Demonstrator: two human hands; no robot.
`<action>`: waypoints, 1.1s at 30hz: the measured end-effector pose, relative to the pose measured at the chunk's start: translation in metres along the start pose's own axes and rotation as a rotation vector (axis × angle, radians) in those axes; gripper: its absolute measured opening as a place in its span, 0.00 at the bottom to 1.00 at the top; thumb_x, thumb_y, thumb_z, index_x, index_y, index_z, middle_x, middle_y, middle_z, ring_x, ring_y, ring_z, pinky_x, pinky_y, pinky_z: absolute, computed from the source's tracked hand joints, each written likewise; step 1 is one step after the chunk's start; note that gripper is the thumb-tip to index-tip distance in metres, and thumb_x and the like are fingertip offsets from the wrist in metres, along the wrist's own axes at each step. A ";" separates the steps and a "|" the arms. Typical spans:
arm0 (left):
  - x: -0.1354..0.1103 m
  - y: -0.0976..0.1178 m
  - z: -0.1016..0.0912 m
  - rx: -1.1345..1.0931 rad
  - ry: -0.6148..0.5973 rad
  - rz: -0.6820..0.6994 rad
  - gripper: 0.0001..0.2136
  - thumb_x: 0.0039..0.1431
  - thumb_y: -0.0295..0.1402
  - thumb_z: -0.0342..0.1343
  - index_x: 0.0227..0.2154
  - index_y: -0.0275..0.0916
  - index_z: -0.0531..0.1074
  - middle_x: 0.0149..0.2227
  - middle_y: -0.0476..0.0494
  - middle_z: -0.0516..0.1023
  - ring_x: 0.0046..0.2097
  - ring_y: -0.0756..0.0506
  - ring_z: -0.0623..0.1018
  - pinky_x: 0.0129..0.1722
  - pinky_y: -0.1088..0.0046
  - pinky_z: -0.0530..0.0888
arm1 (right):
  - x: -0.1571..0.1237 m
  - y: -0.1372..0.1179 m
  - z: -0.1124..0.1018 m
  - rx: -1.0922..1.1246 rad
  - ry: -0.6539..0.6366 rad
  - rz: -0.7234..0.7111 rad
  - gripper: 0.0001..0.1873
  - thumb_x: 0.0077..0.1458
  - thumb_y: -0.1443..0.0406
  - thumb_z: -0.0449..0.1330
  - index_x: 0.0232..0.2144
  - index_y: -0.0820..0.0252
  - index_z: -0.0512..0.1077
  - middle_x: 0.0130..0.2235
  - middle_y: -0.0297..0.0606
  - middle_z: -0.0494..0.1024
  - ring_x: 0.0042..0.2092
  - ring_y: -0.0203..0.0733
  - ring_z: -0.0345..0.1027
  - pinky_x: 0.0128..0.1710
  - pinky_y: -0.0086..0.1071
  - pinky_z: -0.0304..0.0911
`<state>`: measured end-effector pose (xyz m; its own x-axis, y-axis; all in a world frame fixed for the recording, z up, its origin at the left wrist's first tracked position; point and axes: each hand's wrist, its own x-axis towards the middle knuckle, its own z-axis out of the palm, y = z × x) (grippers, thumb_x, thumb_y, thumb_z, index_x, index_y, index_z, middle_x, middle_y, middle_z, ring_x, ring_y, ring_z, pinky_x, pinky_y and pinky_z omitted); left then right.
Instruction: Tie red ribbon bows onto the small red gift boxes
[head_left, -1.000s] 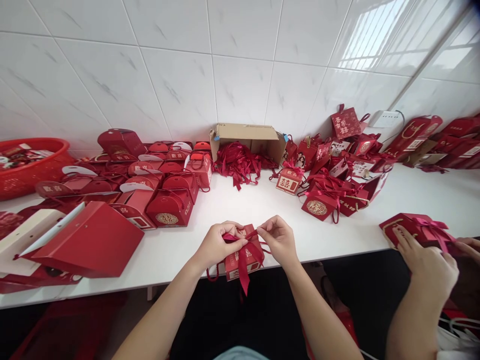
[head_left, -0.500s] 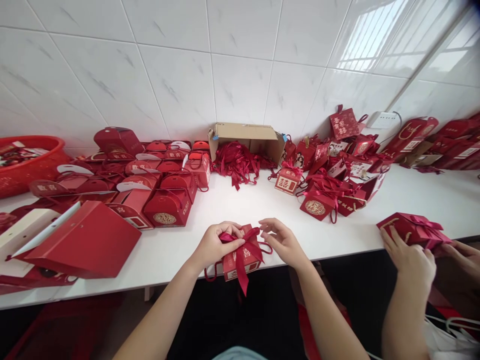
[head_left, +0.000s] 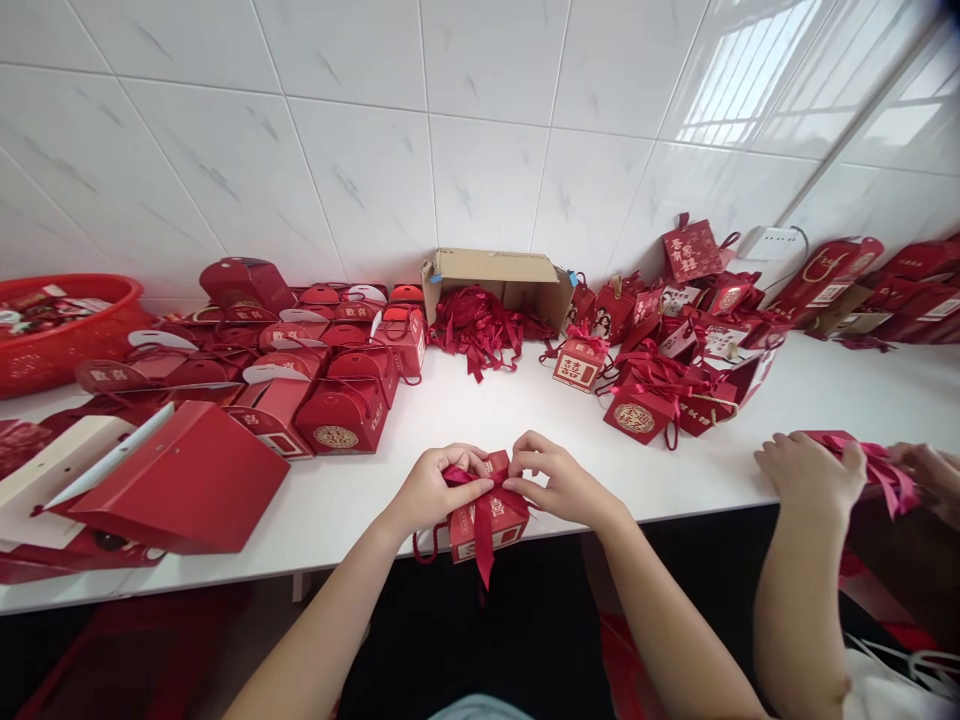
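Note:
A small red gift box (head_left: 466, 531) with pale printing sits at the table's front edge before me. Across its top lies a red ribbon (head_left: 484, 545), looped at the middle, one tail hanging down the front. My left hand (head_left: 448, 490) is closed on the ribbon's left loop, thumb and fingers pinched near the knot. From the right, my right hand (head_left: 551, 478) pinches the ribbon close to the knot, its fingertips nearly meeting the left thumb. A twisted red cord handle (head_left: 426, 548) sticks out at the box's left side. The knot itself is partly covered by my fingers.
Rows of red boxes (head_left: 341, 405) stand at left, beside a red basin (head_left: 75, 345) of small packets. A cardboard carton (head_left: 491, 265) spills loose ribbons (head_left: 476, 325) by the wall. Ribboned boxes (head_left: 637, 412) pile up at right. A co-worker's hand (head_left: 814, 475) holds another box (head_left: 829, 437).
My right hand has come in from open fingers to a pinch on the ribbon beside the knot. My left hand stays on its loop. The co-worker's box has shifted and is more covered by the hand.

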<state>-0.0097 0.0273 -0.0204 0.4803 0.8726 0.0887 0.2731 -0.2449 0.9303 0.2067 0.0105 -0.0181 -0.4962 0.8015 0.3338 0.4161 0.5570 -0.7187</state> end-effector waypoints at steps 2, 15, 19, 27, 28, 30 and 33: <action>0.000 0.000 0.000 -0.010 -0.002 0.005 0.06 0.52 0.34 0.60 0.26 0.36 0.73 0.41 0.41 0.77 0.46 0.44 0.75 0.49 0.67 0.69 | 0.001 0.001 0.001 0.066 0.041 -0.042 0.08 0.58 0.63 0.57 0.28 0.59 0.71 0.36 0.37 0.65 0.38 0.37 0.63 0.39 0.33 0.62; -0.001 -0.002 0.001 -0.073 -0.012 0.007 0.07 0.50 0.32 0.62 0.23 0.36 0.71 0.42 0.39 0.78 0.46 0.43 0.76 0.49 0.66 0.69 | 0.016 0.014 0.014 0.722 -0.077 0.022 0.17 0.51 0.61 0.64 0.19 0.62 0.63 0.24 0.32 0.67 0.26 0.31 0.58 0.25 0.27 0.54; -0.002 -0.003 0.002 -0.069 -0.015 0.008 0.06 0.50 0.33 0.61 0.24 0.36 0.72 0.43 0.39 0.78 0.46 0.43 0.76 0.49 0.66 0.70 | 0.016 0.014 0.016 0.744 -0.112 0.085 0.15 0.55 0.58 0.60 0.23 0.61 0.64 0.20 0.27 0.63 0.22 0.28 0.53 0.22 0.25 0.50; -0.003 -0.003 0.002 -0.087 -0.003 0.047 0.12 0.51 0.35 0.60 0.20 0.37 0.66 0.38 0.40 0.79 0.46 0.43 0.76 0.47 0.67 0.70 | 0.018 0.003 0.017 0.549 -0.090 0.106 0.15 0.54 0.57 0.60 0.26 0.58 0.61 0.21 0.26 0.63 0.22 0.29 0.52 0.22 0.25 0.48; -0.003 -0.002 0.003 -0.089 0.004 0.050 0.13 0.51 0.36 0.60 0.18 0.38 0.63 0.37 0.41 0.79 0.45 0.43 0.76 0.46 0.67 0.70 | 0.019 0.002 0.017 0.517 -0.076 0.109 0.14 0.52 0.58 0.61 0.28 0.58 0.61 0.20 0.24 0.61 0.21 0.28 0.50 0.22 0.24 0.47; -0.002 -0.001 0.004 -0.087 0.016 0.054 0.16 0.51 0.35 0.60 0.17 0.38 0.60 0.36 0.42 0.79 0.44 0.44 0.76 0.43 0.68 0.71 | 0.022 -0.001 0.019 0.500 -0.026 0.124 0.14 0.52 0.59 0.62 0.32 0.57 0.60 0.19 0.21 0.60 0.21 0.28 0.49 0.22 0.24 0.47; -0.002 -0.001 0.005 -0.088 0.019 0.052 0.17 0.50 0.34 0.60 0.17 0.38 0.57 0.37 0.43 0.78 0.41 0.45 0.76 0.42 0.69 0.71 | 0.024 -0.002 0.023 0.643 0.071 0.181 0.14 0.53 0.59 0.61 0.34 0.55 0.58 0.17 0.18 0.59 0.19 0.27 0.47 0.20 0.23 0.46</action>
<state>-0.0067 0.0236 -0.0236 0.4754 0.8680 0.1438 0.1732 -0.2525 0.9520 0.1760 0.0232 -0.0227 -0.4004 0.8948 0.1976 -0.0597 0.1897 -0.9800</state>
